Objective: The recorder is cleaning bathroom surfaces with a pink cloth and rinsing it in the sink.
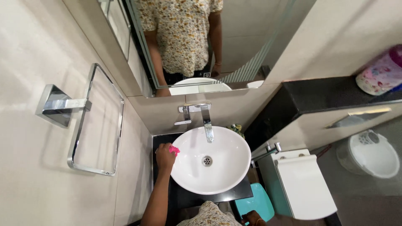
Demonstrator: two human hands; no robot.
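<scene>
My left hand [165,155] grips a pink cloth [174,149] and presses it against the left rim of a round white basin [226,173]. The basin stands on a black counter [161,140] under a chrome wall tap [206,122]. My right hand [252,217] hangs low at the bottom edge, beside my body, near a teal stool [256,202]; its fingers look loosely curled and it seems to hold nothing. The mirror [234,50] above reflects my torso and arms.
A chrome towel ring [93,121] juts from the left wall. A white toilet with closed lid [305,184] stands to the right, a white bin [370,154] beyond it. A patterned container [381,73] sits on the black ledge. A small dark item [236,128] lies behind the basin.
</scene>
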